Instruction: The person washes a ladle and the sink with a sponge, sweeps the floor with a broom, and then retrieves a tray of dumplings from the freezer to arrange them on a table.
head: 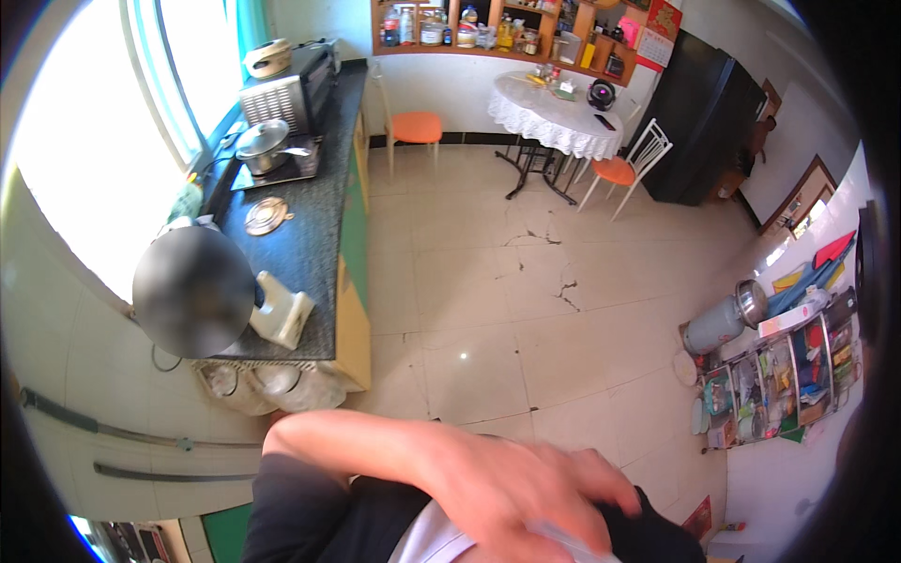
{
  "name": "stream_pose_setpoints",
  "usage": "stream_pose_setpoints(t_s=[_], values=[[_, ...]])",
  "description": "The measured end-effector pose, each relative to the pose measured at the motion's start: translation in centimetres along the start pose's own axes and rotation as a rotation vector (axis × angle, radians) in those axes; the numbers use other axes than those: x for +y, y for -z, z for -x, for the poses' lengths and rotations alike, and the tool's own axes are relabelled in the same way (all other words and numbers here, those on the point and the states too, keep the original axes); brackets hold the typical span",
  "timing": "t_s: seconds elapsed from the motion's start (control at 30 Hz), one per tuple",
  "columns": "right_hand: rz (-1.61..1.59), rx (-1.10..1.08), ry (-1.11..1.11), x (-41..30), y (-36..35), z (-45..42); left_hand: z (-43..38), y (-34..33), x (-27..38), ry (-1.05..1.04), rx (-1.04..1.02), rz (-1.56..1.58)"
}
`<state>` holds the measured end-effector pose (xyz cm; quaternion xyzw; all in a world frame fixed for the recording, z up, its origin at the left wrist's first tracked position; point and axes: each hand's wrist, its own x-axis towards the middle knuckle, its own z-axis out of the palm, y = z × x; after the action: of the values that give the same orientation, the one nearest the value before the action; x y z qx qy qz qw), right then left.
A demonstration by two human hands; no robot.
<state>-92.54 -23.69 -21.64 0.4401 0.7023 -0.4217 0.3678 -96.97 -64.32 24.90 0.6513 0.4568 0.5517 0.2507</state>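
My left hand (524,485) reaches across my chest from the left at the bottom of the view, motion-blurred, with bent fingers over the grey and black clothing (429,531). Something pale lies by the fingertips; whether they hold it is unclear. My right hand is out of view. To the left, the dark countertop (310,267) carries a lidded metal pot (264,151) on a black cooktop (303,169), a round patterned trivet (267,215) and a cream plastic stand (285,313). A blurred round patch hides what is beside the stand.
Ahead stand a round table (521,105) with a lace cloth, orange-seated chairs (415,127) and a black fridge (697,119). A gas cylinder (714,325) and a loaded shelf rack (767,387) are at right. A person (760,137) is far off behind the fridge.
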Motion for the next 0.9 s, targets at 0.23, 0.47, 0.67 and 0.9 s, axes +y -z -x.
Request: stream_pose_setpoints(t_s=[0.23, 0.47, 0.67, 0.9], values=[[-0.036, 0.011, 0.084, -4.1, 0.3, 0.0, -12.2, 1.9, -8.8, -0.835, -0.197, 0.296], [-0.448, 0.167, 0.104, 2.0, 5.5, -10.3, -15.0, 11.4, -10.6, -0.96, -0.434, 0.308], [-0.557, 0.184, -0.159, -8.5, 2.4, -8.7, -18.5, 19.1, -15.7, -0.805, -0.549, 0.409], [-0.764, 0.122, -0.285, -5.3, 2.5, -15.1, -24.8, 23.8, -22.2, -1.007, -0.47, 0.611]])
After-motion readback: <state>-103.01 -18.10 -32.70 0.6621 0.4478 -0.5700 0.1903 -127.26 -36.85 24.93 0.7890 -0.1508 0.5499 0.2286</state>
